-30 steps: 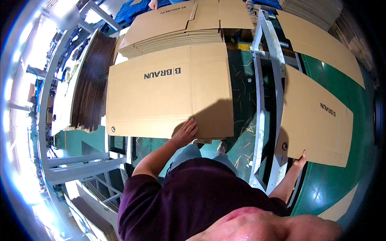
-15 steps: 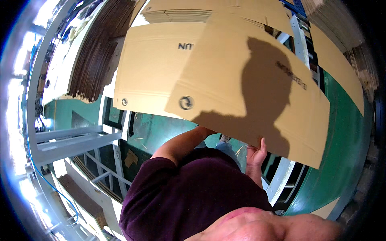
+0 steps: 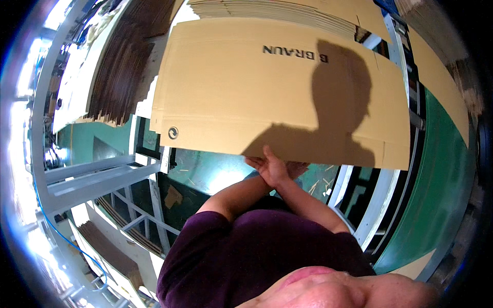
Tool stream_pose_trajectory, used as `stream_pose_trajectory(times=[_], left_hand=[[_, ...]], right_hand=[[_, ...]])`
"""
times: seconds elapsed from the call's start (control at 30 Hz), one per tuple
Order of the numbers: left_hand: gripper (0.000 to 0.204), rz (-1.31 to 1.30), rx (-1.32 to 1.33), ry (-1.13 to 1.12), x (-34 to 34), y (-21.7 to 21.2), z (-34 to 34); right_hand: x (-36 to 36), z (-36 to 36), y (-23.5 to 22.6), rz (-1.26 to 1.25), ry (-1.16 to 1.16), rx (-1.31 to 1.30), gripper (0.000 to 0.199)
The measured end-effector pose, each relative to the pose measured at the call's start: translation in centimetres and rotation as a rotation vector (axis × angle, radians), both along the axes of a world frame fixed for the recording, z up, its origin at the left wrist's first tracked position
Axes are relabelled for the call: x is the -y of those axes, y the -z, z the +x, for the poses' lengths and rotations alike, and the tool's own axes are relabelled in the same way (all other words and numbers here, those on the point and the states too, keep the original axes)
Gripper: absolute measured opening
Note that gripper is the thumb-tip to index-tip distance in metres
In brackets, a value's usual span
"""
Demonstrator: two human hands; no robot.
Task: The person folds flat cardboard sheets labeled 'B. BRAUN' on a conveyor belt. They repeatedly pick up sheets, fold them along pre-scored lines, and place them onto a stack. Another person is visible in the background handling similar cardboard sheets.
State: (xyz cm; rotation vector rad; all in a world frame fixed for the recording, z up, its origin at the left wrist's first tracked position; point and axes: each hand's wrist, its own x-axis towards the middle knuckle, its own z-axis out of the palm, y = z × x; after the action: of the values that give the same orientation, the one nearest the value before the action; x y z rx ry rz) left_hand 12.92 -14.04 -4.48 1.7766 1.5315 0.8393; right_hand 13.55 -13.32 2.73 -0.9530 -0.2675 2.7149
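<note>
A large flat brown cardboard sheet (image 3: pixel 231 97) lies in front of me, with dark print and a round arrow mark on its face. Another sheet's edge shows just under its left side. My right hand (image 3: pixel 272 168) is at the middle of the near edge, its thumb over the edge and its fingers below it, closed on the sheet. My forearms cross at the wrists, the right one on top. My left hand (image 3: pixel 298 168) is partly hidden beneath the near edge, right of my right hand, and its fingers do not show.
Behind the sheet is a stack of flat cardboard (image 3: pixel 277 13). More cardboard stands edge-on in a pile (image 3: pixel 120 77) at the left. A grey metal frame (image 3: pixel 97 185) stands at the left, rails (image 3: pixel 377 205) run at the right, and cardboard scraps (image 3: pixel 173 196) litter the green floor.
The upper sheet has swung from a tilt to nearly level and moved left, over the sheet below. My right hand has moved left along the near edge, across my left wrist.
</note>
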Motion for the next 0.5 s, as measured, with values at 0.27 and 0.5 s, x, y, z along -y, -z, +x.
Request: stream_pose_trajectory(times=[0.27,0.5], left_hand=[[0.026,-0.606,-0.173,0.298,7.9,-6.4,-2.4],[0.033,-0.009,-0.278,-0.286,-2.4,-13.4,-1.1]], right_hand=[[-1.6,-1.9,5.9,-0.098,-0.498,-0.015,0.067],[-7.9,13.1,5.7,0.325,-0.389,0.081,0.039]])
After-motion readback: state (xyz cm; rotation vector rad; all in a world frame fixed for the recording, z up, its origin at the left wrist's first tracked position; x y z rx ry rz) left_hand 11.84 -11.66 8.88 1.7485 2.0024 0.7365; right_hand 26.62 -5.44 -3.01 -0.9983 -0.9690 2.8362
